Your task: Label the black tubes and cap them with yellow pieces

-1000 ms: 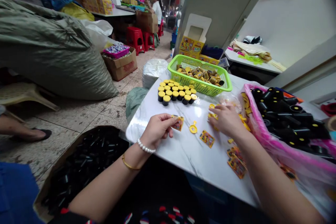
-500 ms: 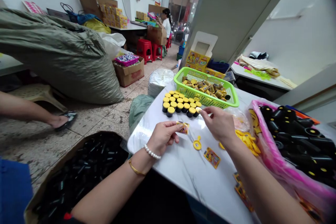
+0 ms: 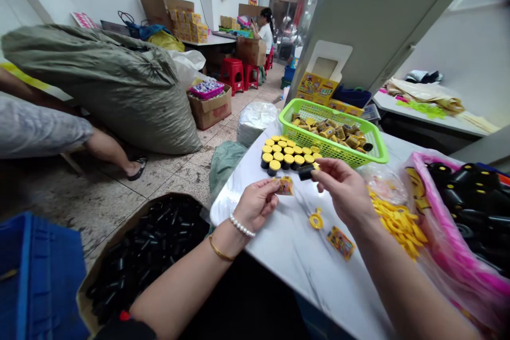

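My left hand (image 3: 257, 203) pinches a small yellow printed sticker (image 3: 286, 186) above the white marble table (image 3: 295, 271). My right hand (image 3: 343, 189) grips a small black cylinder with a yellow cap (image 3: 306, 172), tipped on its side and lifted just off the table. The two hands are close together, the cylinder a little right of the sticker. Behind them stands a cluster of several upright black cylinders with yellow caps (image 3: 287, 153). A yellow ring-shaped piece (image 3: 316, 219) and another sticker (image 3: 341, 243) lie on the table in front of my right hand.
A green basket (image 3: 373, 143) of labelled pieces stands at the back. A pink-lined bin of black cylinders (image 3: 474, 196) is at right, beside a pile of yellow rings (image 3: 398, 221). A box of black tubes (image 3: 147, 244) sits on the floor, near a large sack (image 3: 103, 82). A person's leg (image 3: 107, 150) shows at left.
My right hand left the yellow rings, reached to the capped cluster and lifted one cylinder toward the sticker. My left hand kept its sticker. The view swung left; the person's leg moved.
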{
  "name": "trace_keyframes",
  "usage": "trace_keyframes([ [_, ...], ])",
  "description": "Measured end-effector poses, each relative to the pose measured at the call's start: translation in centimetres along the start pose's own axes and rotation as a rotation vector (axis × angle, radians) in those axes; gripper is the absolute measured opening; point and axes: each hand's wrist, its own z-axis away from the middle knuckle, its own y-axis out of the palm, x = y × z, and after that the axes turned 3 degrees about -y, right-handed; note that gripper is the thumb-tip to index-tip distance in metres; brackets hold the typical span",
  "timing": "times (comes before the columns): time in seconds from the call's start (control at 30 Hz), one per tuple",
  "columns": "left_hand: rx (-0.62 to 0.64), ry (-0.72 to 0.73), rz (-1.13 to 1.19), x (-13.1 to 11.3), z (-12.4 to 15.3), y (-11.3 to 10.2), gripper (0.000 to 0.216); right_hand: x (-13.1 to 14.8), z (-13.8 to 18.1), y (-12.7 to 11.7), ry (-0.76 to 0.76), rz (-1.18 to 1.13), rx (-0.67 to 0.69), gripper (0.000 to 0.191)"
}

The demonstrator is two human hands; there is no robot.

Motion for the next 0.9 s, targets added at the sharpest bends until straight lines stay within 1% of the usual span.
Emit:
trace_keyframes([
  [0.03, 0.006, -0.001, 0.0, 0.0, 0.0, 0.1, 0.012, 0.4, 0.6, -0.2, 0.094, -0.225, 0.05, 0.036],
  [0.07, 0.011, 0.0, -0.003, -0.1, 0.1, 0.2, 0.012, 0.7, 1.2, -0.2, 0.172, -0.4, 0.096, 0.035],
  [0.1, 0.013, 0.002, -0.006, -0.1, 0.1, 0.2, 0.011, 0.9, 1.7, -0.2, 0.229, -0.52, 0.125, 0.033],
  [0.13, 0.012, 0.005, -0.007, -0.1, 0.1, 0.3, 0.011, 1.0, 2.2, 0.0, 0.266, -0.592, 0.136, 0.031],
  [0.2, 0.006, 0.01, -0.007, -0.1, 0.2, 0.3, 0.012, 0.7, 2.9, 0.5, 0.302, -0.644, 0.118, 0.03],
  [0.4, 0.019, 0.009, 0.012, -0.1, 0.1, 0.1, 0.015, -0.8, 3.3, 1.7, 0.333, -0.66, 0.095, 0.028],
  [0.53, -0.011, 0.012, 0.009, 0.1, 0.0, 0.0, 0.013, -1.3, 3.6, 2.0, 0.323, -0.597, 0.031, 0.029],
  [0.63, -0.019, 0.017, -0.015, 0.2, 0.0, -0.1, 0.015, -1.4, 3.9, 2.2, 0.298, -0.554, 0.066, 0.03],
  [0.7, -0.011, 0.02, -0.042, 0.2, 0.1, -0.1, 0.017, -1.5, 4.1, 2.3, 0.263, -0.52, 0.095, 0.032],
  [0.77, -0.003, 0.022, -0.072, 0.2, 0.1, -0.1, 0.018, -1.6, 4.1, 2.4, 0.207, -0.475, 0.081, 0.034],
  [0.9, 0.002, 0.023, -0.123, 0.2, 0.3, 0.0, 0.017, -1.6, 4.2, 2.4, 0.04, -0.386, 0.062, 0.034],
])
